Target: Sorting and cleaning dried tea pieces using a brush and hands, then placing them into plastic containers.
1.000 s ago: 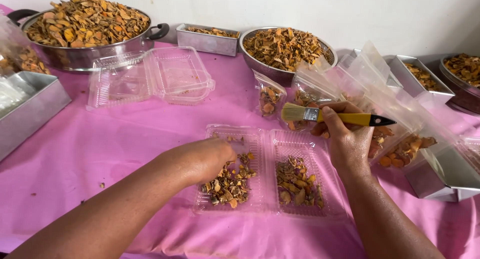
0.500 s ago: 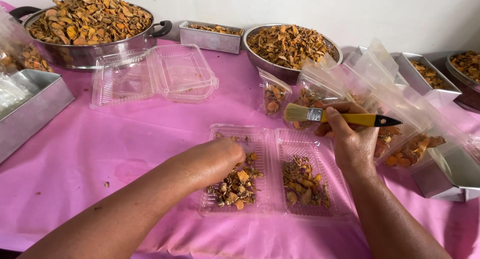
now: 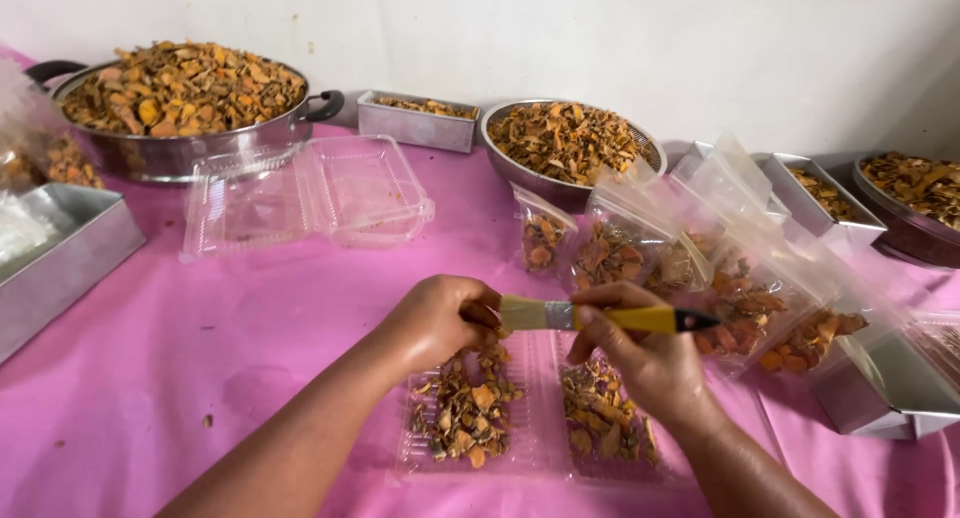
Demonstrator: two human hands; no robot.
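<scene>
I see my right hand (image 3: 650, 363) gripping a yellow-handled brush (image 3: 600, 318), bristles at my closed left hand (image 3: 440, 323), grip contents unclear; filled bags (image 3: 700, 268) crowd behind the open clamshell (image 3: 540, 458).

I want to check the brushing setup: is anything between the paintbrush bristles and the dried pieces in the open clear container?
Only the left hand: it sits at the brush's bristle end, over the top of the container's left half. The right hand holds the paintbrush level above the clear container; the dried pieces lie uncovered below.
</scene>
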